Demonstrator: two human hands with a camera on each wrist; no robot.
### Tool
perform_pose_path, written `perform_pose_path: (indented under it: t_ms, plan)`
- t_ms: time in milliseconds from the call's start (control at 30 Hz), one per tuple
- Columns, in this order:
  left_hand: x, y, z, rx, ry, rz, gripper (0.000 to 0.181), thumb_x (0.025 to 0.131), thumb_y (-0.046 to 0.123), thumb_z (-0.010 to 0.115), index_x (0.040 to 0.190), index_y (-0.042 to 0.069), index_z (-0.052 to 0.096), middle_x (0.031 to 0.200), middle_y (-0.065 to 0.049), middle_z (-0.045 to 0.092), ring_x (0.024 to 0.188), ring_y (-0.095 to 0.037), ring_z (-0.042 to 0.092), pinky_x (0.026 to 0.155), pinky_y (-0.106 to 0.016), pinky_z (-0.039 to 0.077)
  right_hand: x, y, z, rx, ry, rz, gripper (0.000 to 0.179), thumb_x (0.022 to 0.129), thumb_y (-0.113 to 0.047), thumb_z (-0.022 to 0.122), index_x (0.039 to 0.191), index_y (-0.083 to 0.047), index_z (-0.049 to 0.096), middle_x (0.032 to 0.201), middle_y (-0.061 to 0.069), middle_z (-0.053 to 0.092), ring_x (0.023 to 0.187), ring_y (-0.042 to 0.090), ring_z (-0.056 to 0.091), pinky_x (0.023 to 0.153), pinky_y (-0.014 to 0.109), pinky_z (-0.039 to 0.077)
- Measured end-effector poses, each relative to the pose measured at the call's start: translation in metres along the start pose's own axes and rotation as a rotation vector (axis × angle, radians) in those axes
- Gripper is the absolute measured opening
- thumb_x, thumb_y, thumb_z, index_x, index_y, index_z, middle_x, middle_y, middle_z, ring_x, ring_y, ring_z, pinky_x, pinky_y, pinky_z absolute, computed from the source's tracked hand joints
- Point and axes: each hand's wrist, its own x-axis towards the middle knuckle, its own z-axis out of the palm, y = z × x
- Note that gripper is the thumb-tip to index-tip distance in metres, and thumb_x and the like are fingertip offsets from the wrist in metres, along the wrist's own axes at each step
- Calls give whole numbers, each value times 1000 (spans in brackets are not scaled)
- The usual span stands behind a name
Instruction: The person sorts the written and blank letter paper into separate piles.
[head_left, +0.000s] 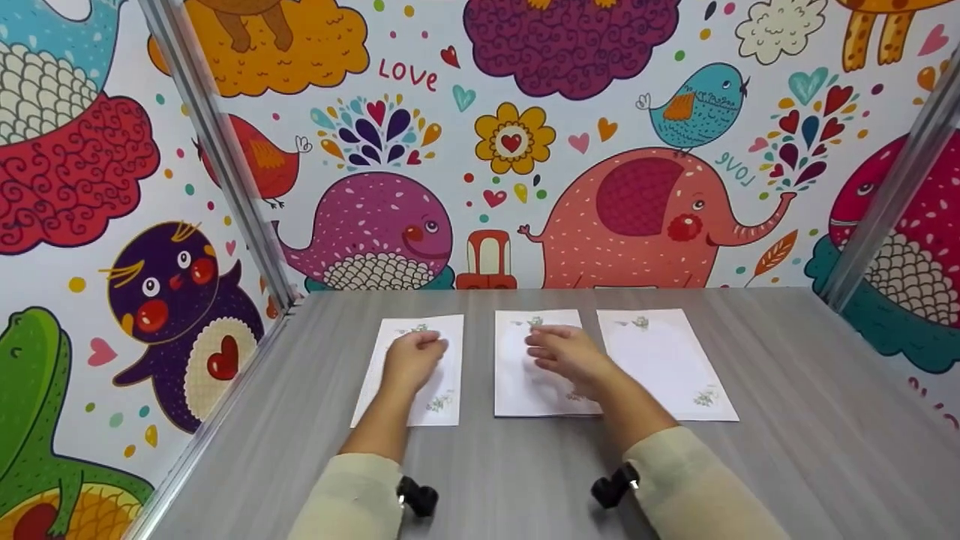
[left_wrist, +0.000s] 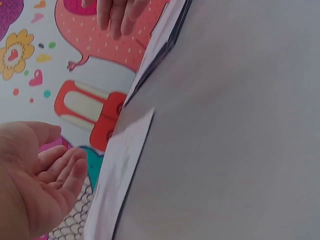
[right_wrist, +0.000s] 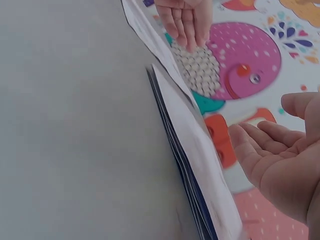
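Three white sheets with small printed sprigs lie on the grey table. Over the left sheet (head_left: 448, 371) hovers my left hand (head_left: 414, 361), its fingers loosely bent and nothing in them. My right hand (head_left: 571, 358) is held above the middle paper (head_left: 516, 394), fingers spread and relaxed, also holding nothing. The right wrist view shows this middle paper as a stack (right_wrist: 187, 130) of several layers with dark edges. The right sheet (head_left: 667, 367) lies beside my right forearm, which covers part of its lower left edge. Both hands appear raised off the paper in the wrist views.
The grey table (head_left: 517, 480) runs back to a wall (head_left: 420, 45) printed with cartoon animals. Metal posts stand at the left (head_left: 225, 142) and right (head_left: 892, 180) corners. A small black device (head_left: 420, 496) sits at each sleeve cuff.
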Motion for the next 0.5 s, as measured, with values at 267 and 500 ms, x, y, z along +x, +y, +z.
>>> perform_pose_path:
  t_ms: [267, 500]
  plan:
    - [-10, 23, 43, -87, -112, -30, 39, 100, 24, 69, 130, -1, 73, 121, -16, 78, 110, -27, 74, 100, -43, 61, -13, -3, -45, -46, 87, 24, 52, 112, -27, 56, 155, 1, 51, 161, 25, 52, 149, 39, 55, 122, 45, 47]
    - [-16, 37, 61, -150, -144, -62, 40, 101, 27, 71, 132, 0, 72, 121, -13, 77, 110, -24, 73, 99, -40, 61, -21, -3, -64, -45, 129, 25, 55, 112, -29, 56, 156, 2, 48, 161, 25, 52, 148, 38, 56, 120, 43, 49]
